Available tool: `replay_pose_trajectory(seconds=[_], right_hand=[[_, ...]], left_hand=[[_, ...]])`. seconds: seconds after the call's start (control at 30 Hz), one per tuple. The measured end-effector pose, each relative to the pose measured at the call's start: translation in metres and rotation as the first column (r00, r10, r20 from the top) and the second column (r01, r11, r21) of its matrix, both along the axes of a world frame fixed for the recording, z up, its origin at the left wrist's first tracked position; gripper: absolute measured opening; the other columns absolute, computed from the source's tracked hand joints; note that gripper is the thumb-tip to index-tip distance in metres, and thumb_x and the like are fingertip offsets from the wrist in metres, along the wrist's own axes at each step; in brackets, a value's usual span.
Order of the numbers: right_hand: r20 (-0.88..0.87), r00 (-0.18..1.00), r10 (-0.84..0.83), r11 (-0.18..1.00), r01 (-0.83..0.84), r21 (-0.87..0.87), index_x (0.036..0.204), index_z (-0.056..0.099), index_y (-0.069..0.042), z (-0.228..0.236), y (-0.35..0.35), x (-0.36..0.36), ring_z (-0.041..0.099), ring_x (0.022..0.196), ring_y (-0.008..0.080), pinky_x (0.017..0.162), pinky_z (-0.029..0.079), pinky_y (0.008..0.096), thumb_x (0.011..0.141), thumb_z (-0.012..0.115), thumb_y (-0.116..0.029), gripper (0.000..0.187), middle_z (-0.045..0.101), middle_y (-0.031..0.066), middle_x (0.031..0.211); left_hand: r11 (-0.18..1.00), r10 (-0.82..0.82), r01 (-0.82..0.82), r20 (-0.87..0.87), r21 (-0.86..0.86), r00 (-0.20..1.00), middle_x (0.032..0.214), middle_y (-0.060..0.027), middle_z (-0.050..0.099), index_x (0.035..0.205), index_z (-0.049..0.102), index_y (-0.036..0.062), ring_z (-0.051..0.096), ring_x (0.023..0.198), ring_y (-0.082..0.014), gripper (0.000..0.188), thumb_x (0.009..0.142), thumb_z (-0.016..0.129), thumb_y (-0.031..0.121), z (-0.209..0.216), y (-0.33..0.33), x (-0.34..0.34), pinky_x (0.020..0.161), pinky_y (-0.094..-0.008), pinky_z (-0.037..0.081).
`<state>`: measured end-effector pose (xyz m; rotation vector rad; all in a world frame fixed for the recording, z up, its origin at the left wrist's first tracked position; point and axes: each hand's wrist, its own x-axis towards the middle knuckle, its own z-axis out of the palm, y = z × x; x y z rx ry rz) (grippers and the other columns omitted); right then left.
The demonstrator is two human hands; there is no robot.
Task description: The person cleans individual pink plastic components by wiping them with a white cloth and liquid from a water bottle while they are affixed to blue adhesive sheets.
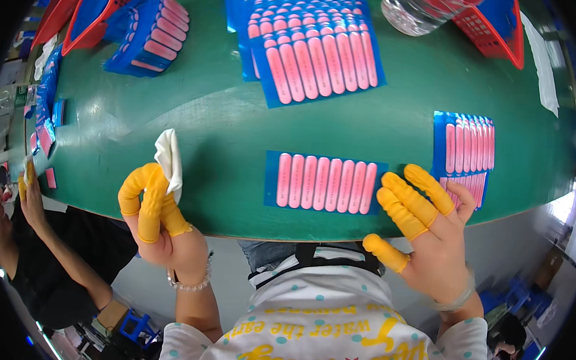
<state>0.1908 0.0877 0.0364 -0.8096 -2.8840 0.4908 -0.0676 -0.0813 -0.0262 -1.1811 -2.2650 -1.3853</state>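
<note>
In front of me on the green table lies a blue sheet (pixel 271 180) bearing a row of several pink, round-ended strips (pixel 325 183). Yellow finger cots cover most of my fingers. My left hand (pixel 160 215) is left of the sheet, raised, its fingers pinching a folded white cloth (pixel 169 156). At the sheet's right edge is my right hand (pixel 433 235), fingers stretched and apart, the tips at or just over the blue margin. Beyond that hand, a small stack of similar pink-strip sheets (pixel 465 144) sits partly behind its fingers.
A large pile of pink-strip sheets (pixel 322 57) lies at the far middle. Curled sheets (pixel 155 36) rest by a red basket (pixel 104 10) at far left. A clear container (pixel 410 12) and another red basket (pixel 491 34) stand far right. A co-worker's hand (pixel 33 201) shows at left.
</note>
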Motion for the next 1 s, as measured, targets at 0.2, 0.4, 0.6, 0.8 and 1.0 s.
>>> replay_pose_trajectory(seconds=[0.2,0.4,0.6,0.8,1.0], right_hand=[[-0.029,0.996,0.084,0.995,-0.083,0.063,0.12,0.07,-0.015,-0.005,-0.001,0.0,0.059,0.11,0.0212,0.092,0.035,0.0404,0.078,0.077,-0.039,0.049,0.066,-0.0013,0.127],[-0.115,0.95,0.29,0.957,-0.29,0.017,0.107,0.076,-0.013,-0.004,-0.003,0.024,0.057,0.097,0.019,0.076,0.048,0.0311,0.071,0.072,-0.014,0.037,0.067,0.001,0.12],[-0.152,0.987,0.043,0.976,-0.008,0.218,0.103,0.075,-0.006,0.023,0.038,0.05,0.067,0.106,0.0287,0.088,0.055,0.0382,0.072,0.07,0.004,0.033,0.07,0.0109,0.111],[-0.201,0.938,-0.282,0.931,0.318,0.177,0.108,0.073,-0.002,0.007,0.069,0.085,0.066,0.109,0.0311,0.092,0.053,0.0364,0.08,0.063,0.013,0.034,0.068,0.0135,0.119],[-0.18,0.919,-0.35,0.907,0.381,0.18,0.117,0.071,-0.002,0.003,0.069,0.089,0.064,0.116,0.0323,0.093,0.052,0.0358,0.083,0.059,0.014,0.039,0.064,0.0164,0.13]], left_hand=[[0.999,-0.032,0.031,-0.057,-0.027,0.998,0.114,-0.0162,0.063,0.108,0.071,-0.0007,0.061,0.1,-0.0272,0.024,0.087,0.062,-0.008,-0.002,0.004,0.002,0.089,-0.0359,0.049],[0.999,0.034,-0.033,0.04,-0.022,0.999,0.118,-0.0163,0.06,0.107,0.069,-0.0064,0.06,0.099,-0.0265,0.02,0.088,0.062,-0.008,-0.008,0.0,0.003,0.089,-0.0348,0.049],[0.996,-0.08,0.076,-0.081,-0.045,0.994,0.123,-0.0181,0.058,0.115,0.067,-0.0058,0.062,0.106,-0.0277,0.021,0.096,0.058,-0.005,-0.011,-0.006,-0.003,0.093,-0.0352,0.051],[0.996,-0.076,0.072,-0.098,-0.05,0.992,0.121,-0.0181,0.058,0.114,0.068,-0.0053,0.062,0.105,-0.0279,0.023,0.095,0.056,-0.008,-0.01,0.002,-0.004,0.09,-0.0346,0.051],[0.996,-0.08,0.075,-0.093,-0.053,0.992,0.121,-0.0168,0.062,0.113,0.066,-0.0085,0.062,0.108,-0.027,0.02,0.097,0.056,-0.007,-0.009,0.003,-0.006,0.096,-0.0353,0.05]])
